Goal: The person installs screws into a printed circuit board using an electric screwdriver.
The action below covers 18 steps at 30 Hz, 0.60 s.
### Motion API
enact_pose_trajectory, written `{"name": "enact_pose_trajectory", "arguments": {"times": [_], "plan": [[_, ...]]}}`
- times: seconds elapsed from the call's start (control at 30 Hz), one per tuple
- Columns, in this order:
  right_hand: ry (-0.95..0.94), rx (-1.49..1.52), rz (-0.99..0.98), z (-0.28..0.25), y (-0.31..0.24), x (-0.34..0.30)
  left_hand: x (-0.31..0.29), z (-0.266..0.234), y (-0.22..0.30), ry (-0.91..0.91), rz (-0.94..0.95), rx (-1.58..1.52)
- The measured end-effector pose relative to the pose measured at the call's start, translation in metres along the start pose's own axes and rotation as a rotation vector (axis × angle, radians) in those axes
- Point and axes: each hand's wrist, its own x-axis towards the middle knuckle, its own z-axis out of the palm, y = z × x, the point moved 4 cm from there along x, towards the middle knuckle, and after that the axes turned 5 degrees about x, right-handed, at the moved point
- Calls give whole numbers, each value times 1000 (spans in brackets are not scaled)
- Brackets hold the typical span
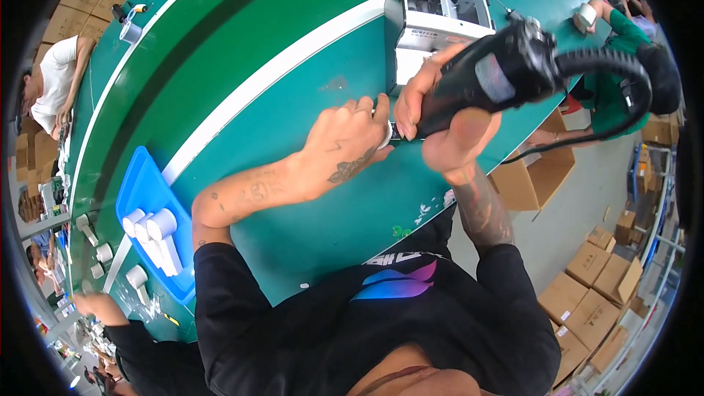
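Note:
My right hand (460, 141) is wrapped round a black electric screwdriver (493, 73) with a pale label and a thick ribbed cable. The tool lies tilted, its tip end pointing left and down. Against that tip, my left hand (346, 138) keeps its fingers curled round a small white part (387, 136). Most of this part is hidden by the fingers, so its full shape cannot be made out. The two hands meet just above the green work surface (308, 227). Just beyond them stands a white and grey box-shaped screw feeder (440, 26).
At my left, a blue tray (139, 176) contains several white round-headed pieces with handles (161, 226). A moving conveyor belt (220, 51) or green strip curves behind a white rail. An open cardboard box (539, 176) sits at right, stacked cartons (587, 297) behind. Other people work nearby.

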Motion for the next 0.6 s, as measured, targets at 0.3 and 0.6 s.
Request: {"name": "enact_pose_trajectory", "arguments": {"times": [0.3, 0.6], "plan": [[45, 61, 57, 1, 4, -17, 0, 6, 2, -44, -29, 11], [250, 458, -228, -62, -33, -22, -35, -48, -113, -331, -3, -433]]}}
